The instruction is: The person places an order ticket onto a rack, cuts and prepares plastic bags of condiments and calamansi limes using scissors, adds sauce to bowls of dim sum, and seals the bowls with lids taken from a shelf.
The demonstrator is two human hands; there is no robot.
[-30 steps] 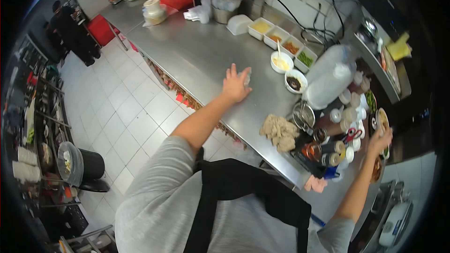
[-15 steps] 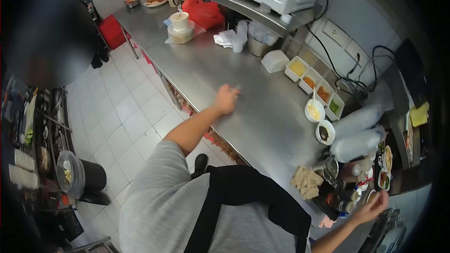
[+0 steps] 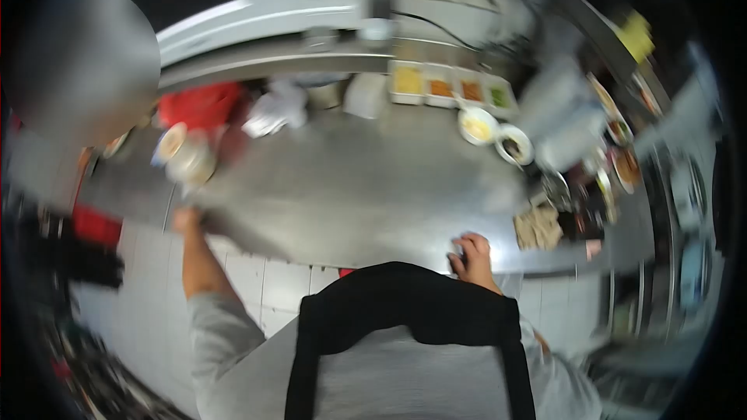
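Note:
My left hand (image 3: pixel 187 219) is at the left part of the steel counter (image 3: pixel 350 202), just in front of a bagged tub (image 3: pixel 192 165) with a smaller lidded cup (image 3: pixel 173 140) by it. Motion smears its fingers, so whether they grip anything is unclear. Close to the counter's front edge, my right hand (image 3: pixel 473 258) hovers or rests with fingers loosely bent and apart; nothing shows in it. A crumpled beige cloth (image 3: pixel 538 227) lies to its right.
A white tray of toppings (image 3: pixel 438 92) stands at the back, with a white bowl (image 3: pixel 477 126) and a bowl of dark contents (image 3: pixel 513 145) before it. A red bag (image 3: pixel 201 103) sits back left. The microwave shelf (image 3: pixel 272 66) overhangs the rear.
My view has swung left and now faces the counter squarely. The left hand has moved left along the counter toward the bagged tub. The right hand has come in from the far right.

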